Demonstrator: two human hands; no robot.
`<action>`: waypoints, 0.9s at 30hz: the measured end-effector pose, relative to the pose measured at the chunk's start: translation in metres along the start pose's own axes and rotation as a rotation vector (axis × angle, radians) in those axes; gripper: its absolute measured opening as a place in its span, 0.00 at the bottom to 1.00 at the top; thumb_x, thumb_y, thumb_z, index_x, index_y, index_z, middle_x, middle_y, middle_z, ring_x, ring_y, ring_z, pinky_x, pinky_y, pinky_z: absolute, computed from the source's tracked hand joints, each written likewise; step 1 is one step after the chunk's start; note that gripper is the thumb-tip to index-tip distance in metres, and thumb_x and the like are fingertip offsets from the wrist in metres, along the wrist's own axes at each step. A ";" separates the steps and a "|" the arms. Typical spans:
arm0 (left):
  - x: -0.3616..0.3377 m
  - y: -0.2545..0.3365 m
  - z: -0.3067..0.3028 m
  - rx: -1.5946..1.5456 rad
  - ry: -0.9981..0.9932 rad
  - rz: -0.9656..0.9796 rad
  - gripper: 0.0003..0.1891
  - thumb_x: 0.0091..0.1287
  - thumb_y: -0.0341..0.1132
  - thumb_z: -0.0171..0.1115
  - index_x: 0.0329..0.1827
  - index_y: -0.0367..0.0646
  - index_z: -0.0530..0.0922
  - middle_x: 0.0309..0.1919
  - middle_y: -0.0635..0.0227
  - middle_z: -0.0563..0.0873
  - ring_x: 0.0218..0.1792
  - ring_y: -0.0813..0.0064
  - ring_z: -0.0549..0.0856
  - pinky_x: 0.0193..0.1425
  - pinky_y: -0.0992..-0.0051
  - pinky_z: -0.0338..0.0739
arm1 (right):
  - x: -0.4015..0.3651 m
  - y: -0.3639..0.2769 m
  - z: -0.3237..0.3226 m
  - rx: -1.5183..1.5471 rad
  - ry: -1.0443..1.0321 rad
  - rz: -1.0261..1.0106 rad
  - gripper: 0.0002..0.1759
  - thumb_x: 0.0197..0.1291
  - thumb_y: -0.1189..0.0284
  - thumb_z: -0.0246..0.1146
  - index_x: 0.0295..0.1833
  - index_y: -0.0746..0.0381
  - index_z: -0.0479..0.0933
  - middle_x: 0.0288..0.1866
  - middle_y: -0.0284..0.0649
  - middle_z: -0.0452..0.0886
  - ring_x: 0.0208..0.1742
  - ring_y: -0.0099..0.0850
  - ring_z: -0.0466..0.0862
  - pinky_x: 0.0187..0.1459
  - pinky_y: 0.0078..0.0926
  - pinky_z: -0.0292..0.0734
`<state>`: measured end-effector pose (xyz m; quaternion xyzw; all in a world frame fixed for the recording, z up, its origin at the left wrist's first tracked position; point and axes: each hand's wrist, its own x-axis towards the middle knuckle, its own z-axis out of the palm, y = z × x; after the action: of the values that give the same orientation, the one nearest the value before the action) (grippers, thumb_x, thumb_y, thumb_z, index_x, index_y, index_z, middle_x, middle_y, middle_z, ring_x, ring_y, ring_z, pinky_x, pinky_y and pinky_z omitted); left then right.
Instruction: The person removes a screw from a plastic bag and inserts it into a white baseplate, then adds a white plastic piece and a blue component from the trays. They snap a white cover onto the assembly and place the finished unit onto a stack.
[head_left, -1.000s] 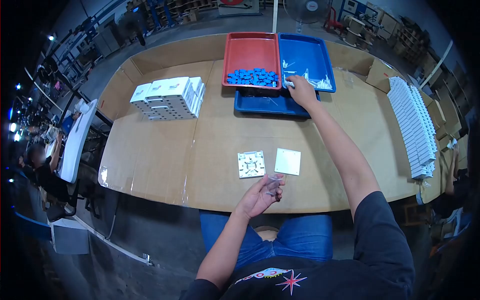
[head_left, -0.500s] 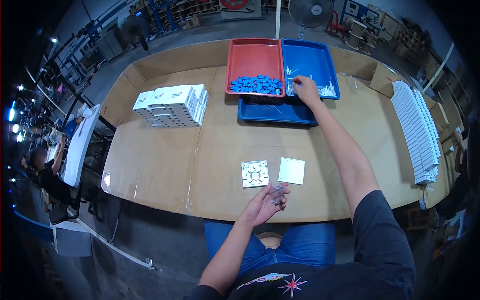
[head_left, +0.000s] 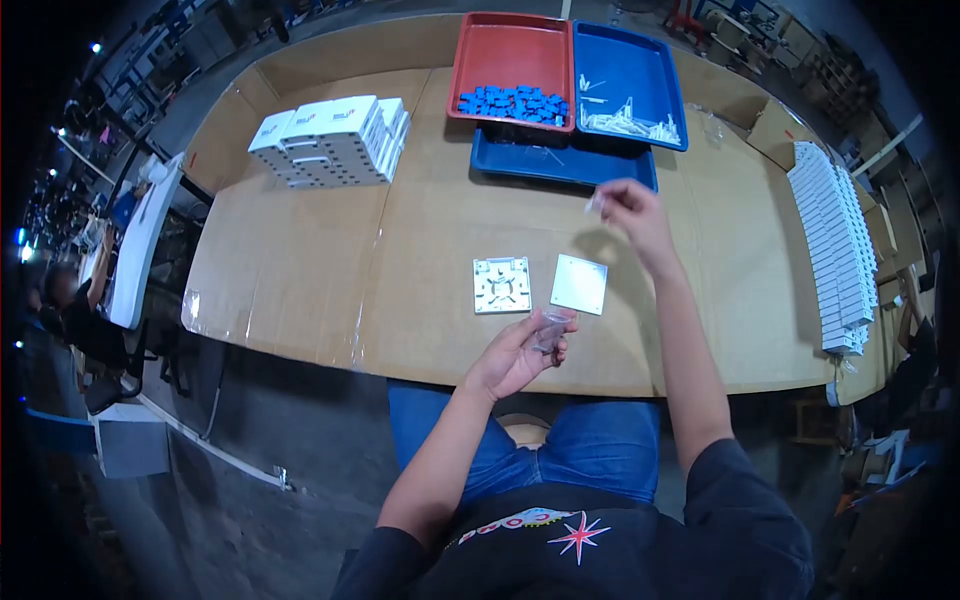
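Near the table's front edge, my left hand is closed on a small clear plastic bag. My right hand is raised over the table in front of the trays, its fingers pinching a small white piece whose exact kind is too small to make out. Just beyond my left hand lies a white square box base with its moulded inside facing up. Beside it on the right is a flat white square cover.
At the back, a red tray holds blue plastic parts. Next to it, a blue tray holds slim white pieces. Another blue tray sits beneath. White boxes are stacked left and lined up right.
My right hand has come out of the blue tray toward me with a small white piece in its fingers. My left hand still holds the bag. The view has tilted down.
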<state>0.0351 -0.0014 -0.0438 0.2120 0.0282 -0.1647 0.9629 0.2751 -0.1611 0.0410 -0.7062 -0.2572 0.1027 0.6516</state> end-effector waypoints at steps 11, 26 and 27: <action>-0.002 0.001 0.007 0.036 0.016 -0.005 0.26 0.85 0.51 0.50 0.69 0.36 0.76 0.57 0.60 0.88 0.48 0.74 0.86 0.57 0.69 0.81 | -0.108 -0.039 0.032 -0.216 -0.326 0.134 0.09 0.61 0.73 0.76 0.45 0.63 0.88 0.37 0.29 0.86 0.34 0.17 0.78 0.37 0.20 0.73; -0.004 -0.003 0.002 0.095 -0.029 0.021 0.24 0.85 0.51 0.51 0.67 0.39 0.76 0.56 0.58 0.85 0.51 0.71 0.86 0.57 0.68 0.82 | -0.082 -0.052 0.040 -0.292 -0.808 0.084 0.09 0.72 0.71 0.68 0.48 0.66 0.88 0.55 0.41 0.89 0.53 0.32 0.87 0.57 0.31 0.81; -0.004 -0.003 0.002 0.080 -0.031 0.030 0.24 0.85 0.51 0.51 0.67 0.39 0.76 0.56 0.58 0.85 0.51 0.71 0.86 0.57 0.68 0.82 | -0.083 -0.052 0.040 -0.295 -0.795 0.075 0.10 0.74 0.70 0.66 0.49 0.67 0.88 0.56 0.41 0.89 0.53 0.31 0.86 0.57 0.31 0.81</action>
<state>0.0300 -0.0038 -0.0423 0.2483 0.0037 -0.1545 0.9563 0.1740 -0.1664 0.0707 -0.7063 -0.4744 0.3529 0.3893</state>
